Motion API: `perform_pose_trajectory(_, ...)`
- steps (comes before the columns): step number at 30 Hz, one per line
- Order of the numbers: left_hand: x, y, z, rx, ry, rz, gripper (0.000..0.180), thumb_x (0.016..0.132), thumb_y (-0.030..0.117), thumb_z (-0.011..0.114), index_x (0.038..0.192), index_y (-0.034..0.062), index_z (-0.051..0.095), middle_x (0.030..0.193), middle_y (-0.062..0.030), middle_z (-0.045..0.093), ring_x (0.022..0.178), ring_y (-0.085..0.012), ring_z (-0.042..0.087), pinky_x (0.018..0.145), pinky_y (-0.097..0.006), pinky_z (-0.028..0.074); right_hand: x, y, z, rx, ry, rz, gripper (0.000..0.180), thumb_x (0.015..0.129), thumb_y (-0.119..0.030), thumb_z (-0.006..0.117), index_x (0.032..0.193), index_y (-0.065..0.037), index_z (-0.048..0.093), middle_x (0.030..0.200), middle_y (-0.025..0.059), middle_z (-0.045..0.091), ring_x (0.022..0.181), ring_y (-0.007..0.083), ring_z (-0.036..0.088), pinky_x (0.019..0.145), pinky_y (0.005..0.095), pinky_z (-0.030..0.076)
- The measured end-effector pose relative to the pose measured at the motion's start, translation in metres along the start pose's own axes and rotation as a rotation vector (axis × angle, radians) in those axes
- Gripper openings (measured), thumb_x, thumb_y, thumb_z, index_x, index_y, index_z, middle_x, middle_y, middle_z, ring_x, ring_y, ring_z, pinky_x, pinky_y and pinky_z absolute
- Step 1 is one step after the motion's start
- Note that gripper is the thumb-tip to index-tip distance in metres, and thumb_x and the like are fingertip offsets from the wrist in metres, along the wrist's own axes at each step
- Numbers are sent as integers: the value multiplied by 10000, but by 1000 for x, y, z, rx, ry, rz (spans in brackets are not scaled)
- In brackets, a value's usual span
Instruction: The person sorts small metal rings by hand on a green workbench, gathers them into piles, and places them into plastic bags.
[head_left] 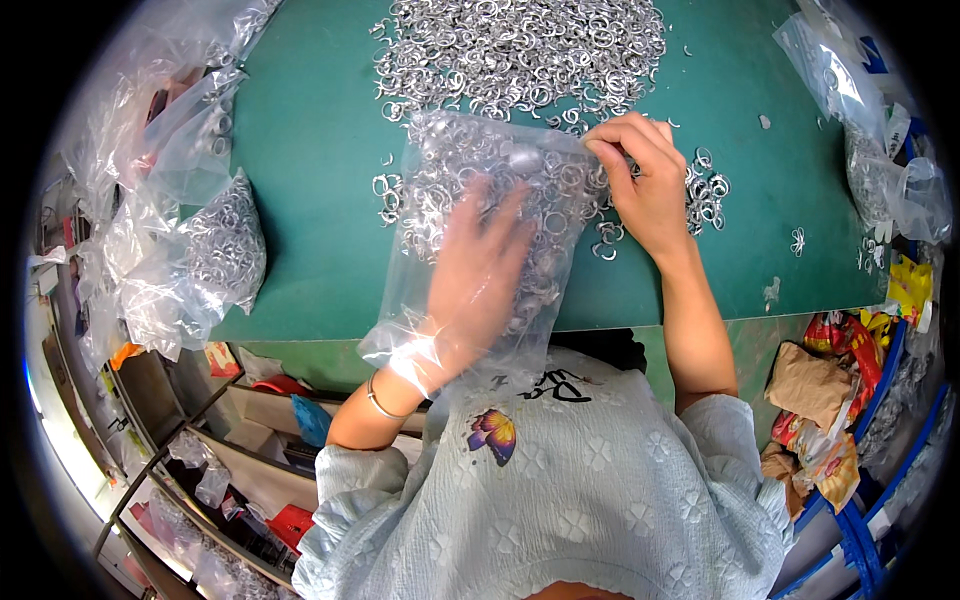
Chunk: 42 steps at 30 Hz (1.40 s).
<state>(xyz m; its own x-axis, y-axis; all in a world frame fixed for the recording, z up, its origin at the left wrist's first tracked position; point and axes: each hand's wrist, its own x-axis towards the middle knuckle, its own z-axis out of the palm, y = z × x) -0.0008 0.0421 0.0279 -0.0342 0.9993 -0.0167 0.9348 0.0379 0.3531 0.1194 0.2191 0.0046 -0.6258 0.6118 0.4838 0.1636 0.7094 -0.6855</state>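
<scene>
A clear plastic bag (400, 290) with silver rings in it lies over the front middle of the table. At its upper right corner my right hand (645, 180) pinches the plastic between thumb and fingers. My left hand (480, 260), blurred by motion, has its fingers stretched out and apart among the rings. Glare on the plastic crosses my left wrist, so the hand seems to be inside the bag. Beyond the bag spreads a large heap of loose silver rings (520, 50). A small cluster of rings (707, 190) lies beside my right hand.
The green table (310, 200) has a filled bag of rings (225, 240) and crumpled clear plastic (140, 280) at its left edge. More bagged pieces (870, 170) stand at the right edge. Below right are a brown paper package (810, 385) and colourful wrappers; shelves (240, 460) stand below left.
</scene>
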Motion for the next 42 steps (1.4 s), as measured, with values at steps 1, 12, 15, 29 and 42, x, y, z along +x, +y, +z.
perform_pose_trajectory(1,-4,2,0,-42,-53,82,535,698,-65,521,1218,55,549,1379,-143,429,1319,-359,339,1032,-515,333,0,0,1,1,-4,-1,16,814,-41,621,802,-39,633,774,31,621,705,196,562,713,306,351)
perform_pose_trajectory(12,0,1,3,83,180,-217,468,758,-34,526,1224,8,516,1333,-177,453,1266,-379,392,1029,-496,338,-1,1,-1,17,-26,18,24,813,-36,615,805,-30,637,772,44,623,719,199,570,707,310,353)
perform_pose_trajectory(15,-12,2,0,-32,139,-117,486,754,-49,527,1235,17,514,1324,-178,464,1250,-393,409,1032,-488,336,0,0,-1,20,-28,28,23,813,-37,617,806,-29,637,769,45,622,717,198,567,704,308,350)
perform_pose_trajectory(29,9,3,13,26,219,-285,410,798,-6,564,1206,-9,526,1366,-193,396,1262,-428,370,1038,-481,335,2,1,1,15,-22,4,25,817,-43,617,807,-36,639,766,48,620,700,209,557,688,309,353)
perform_pose_trajectory(42,23,-16,5,-24,342,-293,484,745,-5,553,1226,34,528,1367,-221,378,1265,-438,355,1028,-477,338,0,-1,-1,-1,-51,20,13,821,-35,628,815,-24,627,789,59,623,702,194,543,704,286,382)
